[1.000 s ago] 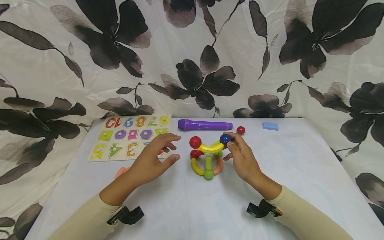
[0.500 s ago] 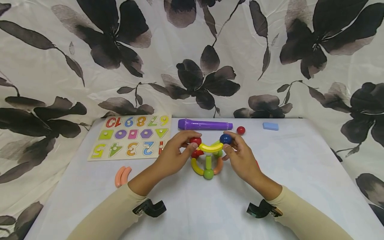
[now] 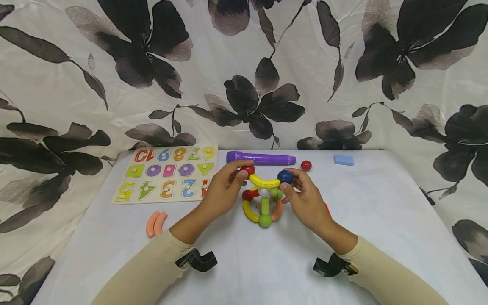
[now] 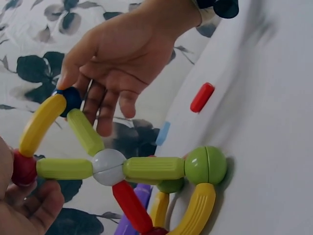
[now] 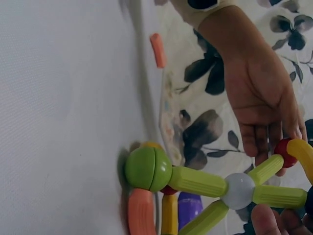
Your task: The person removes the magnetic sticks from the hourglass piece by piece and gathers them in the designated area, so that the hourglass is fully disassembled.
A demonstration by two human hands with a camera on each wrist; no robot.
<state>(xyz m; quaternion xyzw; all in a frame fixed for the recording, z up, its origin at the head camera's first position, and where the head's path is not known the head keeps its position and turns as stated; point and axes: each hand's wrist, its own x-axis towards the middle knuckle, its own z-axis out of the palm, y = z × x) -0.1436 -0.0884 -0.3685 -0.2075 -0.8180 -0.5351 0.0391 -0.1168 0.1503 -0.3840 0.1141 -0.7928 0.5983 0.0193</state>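
A play area is suggested by a number puzzle (image 3: 162,177) and a ball-and-rod toy (image 3: 264,206) on a white table (image 3: 255,271); it is backed by flower-printed cloth (image 3: 244,63); whether a home is shown cannot be told.

Angled beige-sleeved L forearm (image 3: 146,262) & R forearm (image 3: 383,262) inward; held L hand (image 3: 223,188) & R hand (image 3: 306,201) up, approx. level, w/ palms (image 4: 122,58) toward e/o; pinched betw. thumb (image 3: 241,175) & fingertips (image 3: 247,162) on both sides.
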